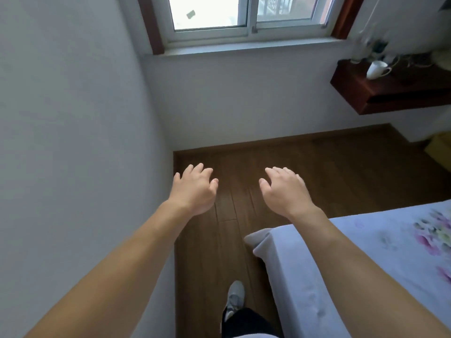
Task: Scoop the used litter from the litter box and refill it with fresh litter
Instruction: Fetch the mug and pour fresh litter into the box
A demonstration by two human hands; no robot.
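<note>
Wood floor [317,167] mid-frame, beside bed [366,252]. Left hand [194,189], right hand [284,191] stretched forward, fingers [280,170] relaxed, spread, gripping nothing: probably free for walking; litter box unseen.

**Clothing Seen on the Person**

The left hand [195,191], the right hand [285,191] and both forearms [122,252] are shown bare. A white shoe [234,298] with grey panels is worn. Just below the shoe a black trouser leg [244,323] is seen, and below that a strip of white cloth [256,335].

Mug [375,69] on shelf [380,98]; shoe [234,298] on floor [317,167]
</note>
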